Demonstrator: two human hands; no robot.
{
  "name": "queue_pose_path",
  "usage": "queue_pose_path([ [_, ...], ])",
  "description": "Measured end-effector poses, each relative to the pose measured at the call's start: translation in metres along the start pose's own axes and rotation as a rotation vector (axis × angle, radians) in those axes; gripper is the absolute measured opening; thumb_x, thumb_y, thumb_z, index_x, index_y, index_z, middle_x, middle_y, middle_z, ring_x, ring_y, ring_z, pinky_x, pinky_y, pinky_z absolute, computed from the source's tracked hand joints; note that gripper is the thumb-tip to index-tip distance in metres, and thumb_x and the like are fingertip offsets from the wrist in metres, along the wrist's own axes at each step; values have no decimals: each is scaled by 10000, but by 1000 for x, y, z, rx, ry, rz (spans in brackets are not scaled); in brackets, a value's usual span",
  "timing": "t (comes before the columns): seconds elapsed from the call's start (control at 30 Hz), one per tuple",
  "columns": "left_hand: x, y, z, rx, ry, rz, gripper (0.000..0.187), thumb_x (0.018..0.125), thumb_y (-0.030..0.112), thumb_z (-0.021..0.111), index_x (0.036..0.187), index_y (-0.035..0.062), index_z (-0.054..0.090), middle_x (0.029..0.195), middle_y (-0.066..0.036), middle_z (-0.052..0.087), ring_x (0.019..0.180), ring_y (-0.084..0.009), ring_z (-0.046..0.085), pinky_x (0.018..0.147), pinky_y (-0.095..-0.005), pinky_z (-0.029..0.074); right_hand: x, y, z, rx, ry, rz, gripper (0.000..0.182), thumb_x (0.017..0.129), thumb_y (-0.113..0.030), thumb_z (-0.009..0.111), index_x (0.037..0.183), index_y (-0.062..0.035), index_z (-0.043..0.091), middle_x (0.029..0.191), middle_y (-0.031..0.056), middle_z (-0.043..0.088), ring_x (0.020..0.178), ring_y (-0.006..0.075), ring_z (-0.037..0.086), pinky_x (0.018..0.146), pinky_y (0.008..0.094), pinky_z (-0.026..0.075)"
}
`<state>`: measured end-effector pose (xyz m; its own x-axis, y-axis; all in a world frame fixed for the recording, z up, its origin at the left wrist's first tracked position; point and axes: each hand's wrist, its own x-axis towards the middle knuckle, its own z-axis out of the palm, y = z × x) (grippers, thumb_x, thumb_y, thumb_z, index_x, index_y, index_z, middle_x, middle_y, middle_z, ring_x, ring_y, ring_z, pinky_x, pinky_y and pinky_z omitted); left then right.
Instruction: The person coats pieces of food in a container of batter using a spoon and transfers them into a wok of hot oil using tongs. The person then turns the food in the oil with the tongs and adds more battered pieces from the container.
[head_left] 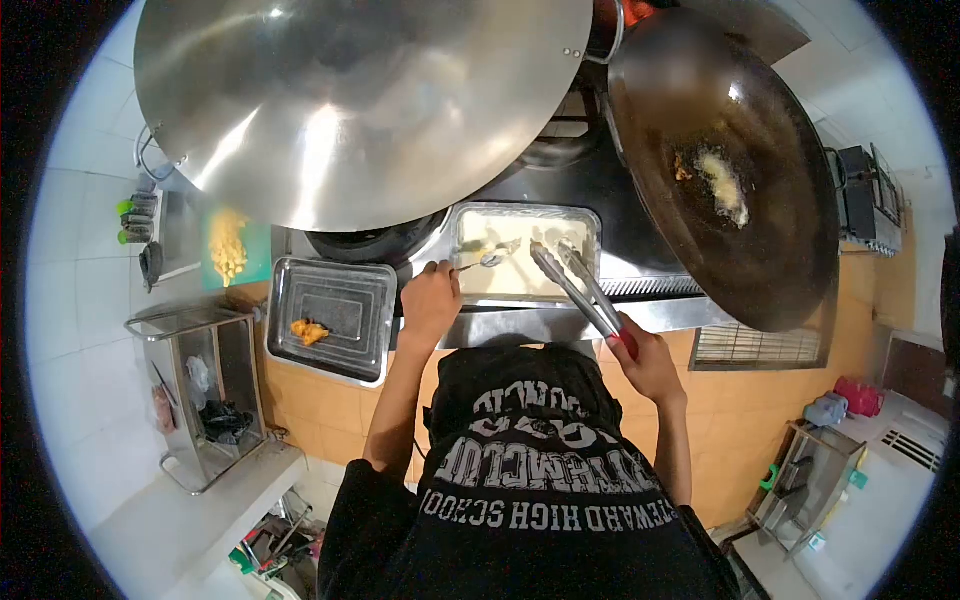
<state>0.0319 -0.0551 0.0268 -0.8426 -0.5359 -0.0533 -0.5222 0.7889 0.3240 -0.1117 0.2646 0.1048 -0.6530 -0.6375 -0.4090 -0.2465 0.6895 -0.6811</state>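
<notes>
My left hand [431, 301] is closed round the handle of a metal spoon [492, 258]. The spoon's bowl rests at the surface of pale batter [510, 275] in a rectangular metal tray [598, 232]. In my right hand [645, 362] are metal tongs [580, 292] with red grips. Their jaws are spread apart over the right part of the batter, with nothing visible between them. A dark wok [770, 250] stands to the right; inside, a pale battered piece [724, 188] lies in oil beside a small brown bit [682, 166].
Left of the batter, another metal tray [386, 340] holds a golden fried piece [309, 332]. A large shiny metal wok or lid [380, 130] covers much of the stove's back left. Yellow chopped pieces [228, 245] lie on a green board [262, 250] at far left.
</notes>
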Motion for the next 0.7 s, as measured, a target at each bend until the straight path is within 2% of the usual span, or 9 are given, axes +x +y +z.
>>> queue_pose_path([
  [0.07,1,-12,3,8,-31,-13,191,906,177,531,851,16,617,876,-201,672,686,-380,662,614,-469,540,4,15,17,-87,49,-77,471,922,-364,609,1298,-90,541,648,158,594,575,333,604,546,424,455],
  [0.17,5,-23,-3,43,-73,-51,184,905,179,529,884,17,614,833,-204,676,703,-381,672,613,-477,543,5,22,28,-265,102,-66,489,906,-372,625,1316,-119,544,686,149,616,611,345,618,556,440,474],
  [0.23,8,-25,-7,109,-149,-101,177,896,185,537,929,27,610,787,-208,678,715,-388,678,617,-488,546,7,21,32,-342,120,-99,492,901,-370,628,1322,-129,545,714,144,626,623,337,626,563,440,485],
  [0.47,17,-30,-3,97,-126,-92,175,885,188,554,942,31,605,763,-213,679,712,-390,679,625,-495,547,41,3,66,-552,100,-281,509,884,-361,633,1334,-141,541,791,131,639,633,307,640,571,413,516],
  [0.5,17,-30,-7,75,-105,-92,178,888,190,556,943,29,607,763,-215,678,716,-394,679,628,-498,545,48,4,76,-548,175,-353,490,847,-349,673,1277,-129,593,752,114,627,593,293,626,538,397,508],
  [0.6,16,-27,-17,38,-81,-116,184,894,196,559,949,27,610,762,-220,676,722,-400,677,634,-504,543,65,4,92,-664,209,-333,489,849,-360,665,1277,-134,595,746,112,621,593,293,628,534,394,512],
  [0.7,13,-27,-18,13,-78,-135,191,902,204,557,951,28,611,759,-225,673,722,-404,675,640,-508,540,77,12,86,-636,216,-297,499,858,-379,645,1293,-142,583,780,117,630,596,297,640,550,400,528],
])
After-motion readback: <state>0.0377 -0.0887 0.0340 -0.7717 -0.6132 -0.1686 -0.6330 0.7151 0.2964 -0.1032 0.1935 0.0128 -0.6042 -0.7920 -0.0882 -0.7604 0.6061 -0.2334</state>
